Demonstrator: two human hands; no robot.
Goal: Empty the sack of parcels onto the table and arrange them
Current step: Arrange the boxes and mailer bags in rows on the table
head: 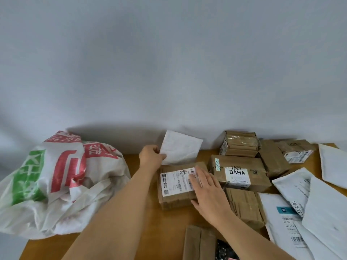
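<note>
A white woven sack (56,182) with red and green print lies slumped on the left of the wooden table (135,218). My left hand (151,156) pinches the lower left edge of a white padded mailer (180,147), which leans tilted near the wall. My right hand (208,194) rests flat, fingers straight, on a brown taped box with a white label (174,186). To its right sits a brown box marked INS BAHA (238,173).
Several brown taped parcels (242,145) and white mailers (300,207) cover the table's right side. Another brown parcel (199,244) lies at the near edge. A grey wall (169,62) stands right behind the table.
</note>
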